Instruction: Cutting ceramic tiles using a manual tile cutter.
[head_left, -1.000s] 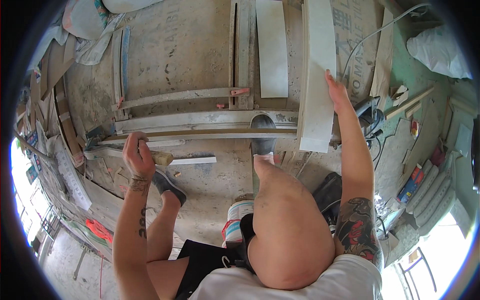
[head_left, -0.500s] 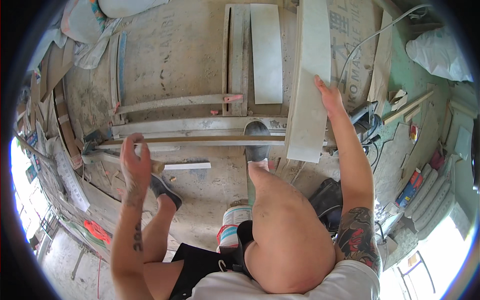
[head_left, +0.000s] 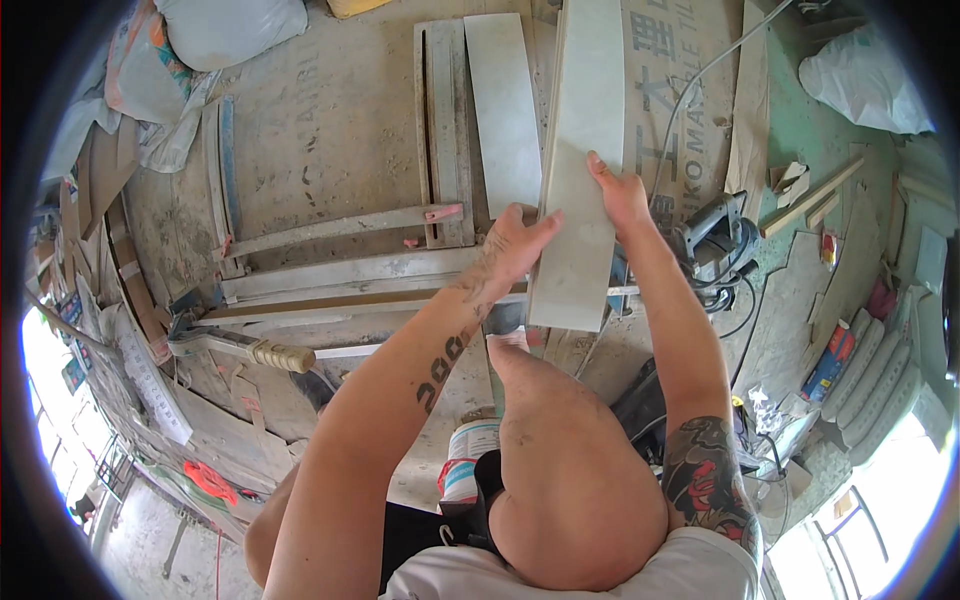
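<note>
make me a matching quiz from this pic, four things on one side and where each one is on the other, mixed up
Things:
1. long pale tile strip
2. cutter handle with the tan grip
3. power tool with a black cord
4. white sack

Places:
A. top left on the floor
B. between the left hand and right hand
C. right of the right forearm
D. low at the left, free of either hand

Pairs: 1-B, 2-D, 3-C, 4-A

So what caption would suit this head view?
Both hands, left and right, hold a long pale tile strip above a dusty workshop floor.
</note>
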